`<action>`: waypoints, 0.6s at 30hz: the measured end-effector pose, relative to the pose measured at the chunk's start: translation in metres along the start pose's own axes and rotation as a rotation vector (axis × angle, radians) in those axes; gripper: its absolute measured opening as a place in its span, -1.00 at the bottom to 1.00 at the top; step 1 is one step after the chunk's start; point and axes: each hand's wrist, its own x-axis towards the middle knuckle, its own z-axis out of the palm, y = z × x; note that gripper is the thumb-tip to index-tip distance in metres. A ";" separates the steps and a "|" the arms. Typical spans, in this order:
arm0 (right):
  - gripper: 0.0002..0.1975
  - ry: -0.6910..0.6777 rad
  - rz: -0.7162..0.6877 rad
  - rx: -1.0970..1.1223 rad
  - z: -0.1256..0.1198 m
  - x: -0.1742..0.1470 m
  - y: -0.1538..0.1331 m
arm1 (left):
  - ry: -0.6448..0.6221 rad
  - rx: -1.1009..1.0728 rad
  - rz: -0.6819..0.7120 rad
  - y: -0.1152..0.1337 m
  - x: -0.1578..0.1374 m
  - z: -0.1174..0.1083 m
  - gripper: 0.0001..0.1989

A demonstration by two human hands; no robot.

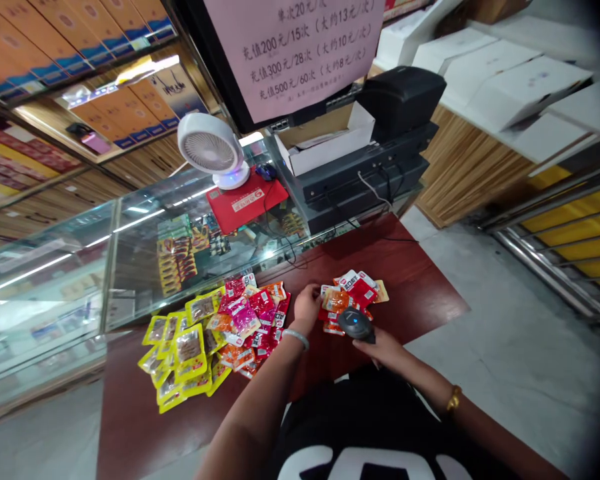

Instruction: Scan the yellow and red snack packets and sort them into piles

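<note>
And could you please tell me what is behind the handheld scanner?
Past the handheld scanner, gripped in the right hand, a small pile of packets, mostly red and orange, shows on the reddish-brown table. Whatever the scanner's head covers cannot be seen.

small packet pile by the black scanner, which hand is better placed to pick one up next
The left hand, likely: it is at the edge of the small packet pile, while the right hand is occupied holding the black scanner.

The reddish table [423, 290] bears piled, colourful packets [243, 317].
</note>
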 end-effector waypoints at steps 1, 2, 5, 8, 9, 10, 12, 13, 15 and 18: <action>-0.58 -0.005 0.007 -0.016 0.002 0.001 -0.002 | -0.004 0.048 0.049 0.004 0.000 0.002 -0.64; -0.59 -0.009 0.016 -0.028 0.003 0.001 -0.004 | -0.013 0.116 0.097 0.009 0.000 0.004 -0.60; -0.61 -0.009 0.020 -0.053 0.006 0.001 -0.006 | -0.093 0.340 0.234 0.028 0.002 0.007 -0.53; -0.61 0.004 0.018 -0.090 0.007 -0.002 -0.005 | -0.198 0.442 0.326 0.039 0.002 0.006 -0.58; -0.59 0.005 0.021 -0.100 0.007 -0.003 -0.005 | -0.234 0.444 0.325 0.040 0.001 0.005 -0.63; -0.58 0.006 0.023 -0.107 0.007 -0.005 -0.006 | -0.269 0.428 0.299 0.038 -0.002 0.003 -0.68; -0.56 0.009 0.008 -0.116 0.008 -0.009 -0.008 | -0.322 0.333 0.188 0.028 -0.008 0.000 -0.76; -0.56 0.012 -0.009 -0.119 0.008 -0.011 -0.010 | -0.336 0.248 0.125 0.021 -0.012 -0.002 -0.77; -0.57 0.004 -0.051 -0.124 0.010 -0.015 -0.016 | -0.332 0.015 0.007 0.003 -0.020 -0.004 -0.80; -0.56 -0.051 -0.106 -0.139 0.016 -0.020 -0.026 | -0.255 -0.391 -0.140 -0.024 -0.035 -0.009 -0.86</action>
